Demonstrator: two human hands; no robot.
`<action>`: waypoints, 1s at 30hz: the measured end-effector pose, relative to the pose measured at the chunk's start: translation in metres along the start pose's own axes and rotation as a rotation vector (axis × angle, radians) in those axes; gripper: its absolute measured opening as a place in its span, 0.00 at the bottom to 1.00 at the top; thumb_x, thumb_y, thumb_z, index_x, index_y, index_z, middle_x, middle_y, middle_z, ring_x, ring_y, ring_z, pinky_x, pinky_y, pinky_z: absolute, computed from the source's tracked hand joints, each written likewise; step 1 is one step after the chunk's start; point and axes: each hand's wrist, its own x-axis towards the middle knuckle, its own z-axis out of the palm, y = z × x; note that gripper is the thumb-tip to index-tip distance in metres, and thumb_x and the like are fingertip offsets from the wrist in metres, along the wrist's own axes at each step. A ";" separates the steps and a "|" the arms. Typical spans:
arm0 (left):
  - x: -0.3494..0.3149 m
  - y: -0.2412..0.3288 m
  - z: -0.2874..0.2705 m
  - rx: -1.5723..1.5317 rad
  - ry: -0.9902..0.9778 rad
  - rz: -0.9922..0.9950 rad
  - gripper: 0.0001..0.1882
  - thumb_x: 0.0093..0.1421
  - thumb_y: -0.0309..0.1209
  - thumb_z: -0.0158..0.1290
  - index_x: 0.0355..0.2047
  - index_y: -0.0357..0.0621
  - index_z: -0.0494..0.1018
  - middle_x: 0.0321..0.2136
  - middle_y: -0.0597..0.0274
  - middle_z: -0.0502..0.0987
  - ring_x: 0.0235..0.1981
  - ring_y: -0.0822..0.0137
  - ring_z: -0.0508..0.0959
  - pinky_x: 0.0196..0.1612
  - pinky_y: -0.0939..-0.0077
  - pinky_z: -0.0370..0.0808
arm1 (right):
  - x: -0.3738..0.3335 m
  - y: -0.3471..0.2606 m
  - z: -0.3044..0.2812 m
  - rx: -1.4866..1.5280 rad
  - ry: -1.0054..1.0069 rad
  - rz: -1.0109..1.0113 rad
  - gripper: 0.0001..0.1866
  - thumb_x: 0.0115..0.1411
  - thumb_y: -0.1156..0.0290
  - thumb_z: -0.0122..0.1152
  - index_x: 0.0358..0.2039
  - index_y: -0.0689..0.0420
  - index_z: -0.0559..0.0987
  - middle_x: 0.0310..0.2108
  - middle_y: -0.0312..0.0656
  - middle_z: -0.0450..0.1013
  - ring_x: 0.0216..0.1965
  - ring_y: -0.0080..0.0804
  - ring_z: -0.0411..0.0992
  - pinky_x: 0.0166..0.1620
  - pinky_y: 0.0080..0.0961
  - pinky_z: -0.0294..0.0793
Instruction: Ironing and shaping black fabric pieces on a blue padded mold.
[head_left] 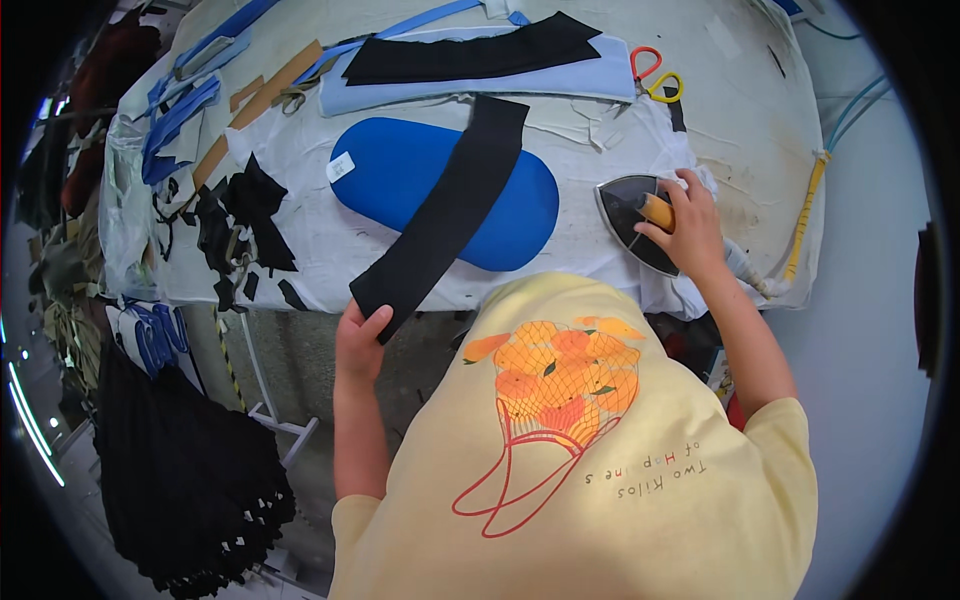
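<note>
My left hand [362,340] pinches the near end of a long black fabric strip [445,205] at the table's front edge. The strip runs slantwise across a blue oval pad [385,175], which carries a small white label. On the right, my right hand [690,222] is wrapped round the wooden handle of an iron [630,205]. The iron sits on white cloth, apart from the pad. Behind the pad, stacked black fabric pieces [470,55] lie on a light blue piece [350,95].
Scissors [655,75] with red and yellow handles lie at the back right. Black scraps [250,215] and blue strips [185,130] are strewn on the left. A yellow-wrapped cord [805,215] runs along the right edge. Black garments [185,470] hang at the lower left.
</note>
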 end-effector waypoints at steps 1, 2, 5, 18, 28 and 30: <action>-0.001 -0.001 0.001 0.037 0.022 0.018 0.27 0.62 0.26 0.52 0.62 0.33 0.64 0.55 0.55 0.74 0.54 0.63 0.76 0.55 0.69 0.73 | 0.003 -0.018 -0.006 0.004 0.049 -0.032 0.29 0.47 0.60 0.75 0.49 0.54 0.75 0.57 0.51 0.66 0.52 0.52 0.69 0.54 0.42 0.70; -0.004 0.001 0.004 0.042 0.017 0.024 0.27 0.62 0.26 0.52 0.62 0.33 0.64 0.55 0.55 0.74 0.54 0.63 0.76 0.55 0.69 0.73 | 0.003 -0.030 -0.007 0.077 0.115 -0.162 0.31 0.48 0.58 0.74 0.52 0.54 0.75 0.57 0.49 0.67 0.52 0.49 0.69 0.55 0.41 0.69; -0.014 0.014 0.016 0.026 0.087 -0.018 0.25 0.63 0.32 0.53 0.59 0.37 0.68 0.52 0.57 0.76 0.49 0.63 0.79 0.45 0.69 0.78 | 0.013 -0.090 -0.005 0.298 -0.008 -0.421 0.32 0.48 0.57 0.74 0.54 0.51 0.75 0.59 0.45 0.67 0.53 0.45 0.70 0.56 0.40 0.68; 0.023 0.121 0.080 -0.010 0.110 0.832 0.34 0.68 0.45 0.42 0.62 0.24 0.60 0.62 0.45 0.66 0.60 0.58 0.70 0.65 0.64 0.62 | 0.127 -0.116 -0.002 1.018 -0.075 -0.122 0.08 0.60 0.71 0.64 0.38 0.58 0.83 0.36 0.37 0.80 0.40 0.24 0.76 0.47 0.23 0.73; 0.165 0.157 0.084 -0.357 0.000 0.567 0.26 0.72 0.43 0.41 0.61 0.36 0.66 0.52 0.57 0.74 0.49 0.62 0.72 0.62 0.64 0.66 | 0.216 -0.074 -0.010 0.735 0.156 -0.114 0.15 0.65 0.60 0.59 0.38 0.61 0.81 0.32 0.46 0.78 0.34 0.35 0.76 0.40 0.28 0.72; 0.192 0.149 0.072 -0.235 0.040 0.610 0.25 0.71 0.42 0.44 0.64 0.43 0.63 0.62 0.59 0.66 0.56 0.60 0.70 0.63 0.64 0.65 | 0.237 -0.069 -0.008 0.563 0.135 -0.146 0.16 0.66 0.60 0.56 0.39 0.61 0.81 0.34 0.49 0.79 0.36 0.43 0.77 0.42 0.32 0.73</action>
